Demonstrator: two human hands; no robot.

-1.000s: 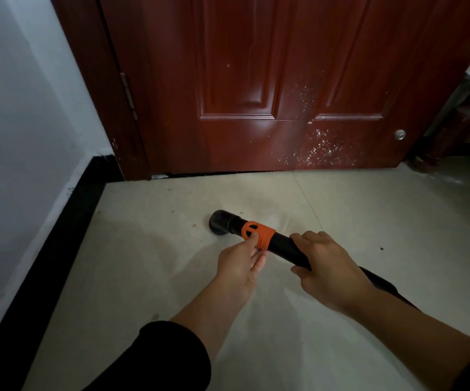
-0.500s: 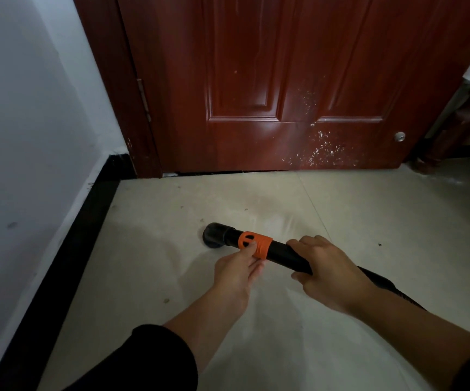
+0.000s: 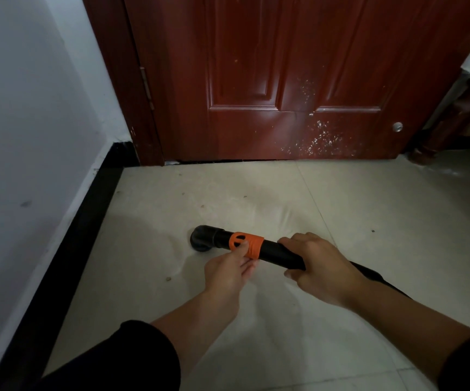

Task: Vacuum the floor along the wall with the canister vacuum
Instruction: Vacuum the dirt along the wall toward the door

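Left hand (image 3: 228, 270) pinches ribbed orange plastic collar (image 3: 246, 245); right hand (image 3: 321, 266) grips black plastic vacuum wand (image 3: 273, 251). Round nozzle (image 3: 202, 241) on cream floor tile (image 3: 369, 221), black baseboard (image 3: 87, 227) at 9 o'clock: steer there, keep mouth flat.

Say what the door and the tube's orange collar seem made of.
The door looks like wood or veneer under glossy red-brown lacquer: light glints on its moulded panels. The orange collar is likely matte plastic or rubber: ribbed, with moulded slots.

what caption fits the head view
Left hand on the orange collar, right hand gripping the vacuum wand, nozzle on tile floor.
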